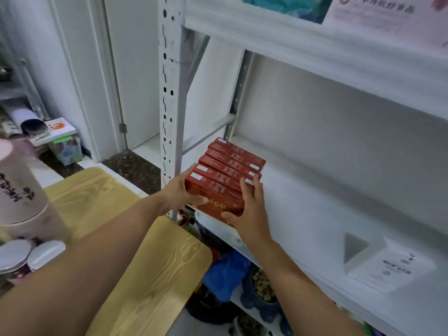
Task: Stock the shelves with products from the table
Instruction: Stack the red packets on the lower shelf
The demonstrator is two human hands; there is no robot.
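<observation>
Several flat red boxes stand side by side in a row at the left end of the white shelf, reaching its front edge. My left hand grips the left end of the nearest red box, thumb across its front face. My right hand clasps the right end of the same box, fingers over its top. The wooden table lies below my left arm. A tall pink canister and two white-lidded jars stand on the table at the left.
A white perforated upright of the rack stands just left of the boxes. A white folded card stand sits on the shelf at the right. Below the shelf are a blue bag and a dark bowl of brown pieces. Clutter lies on the floor at far left.
</observation>
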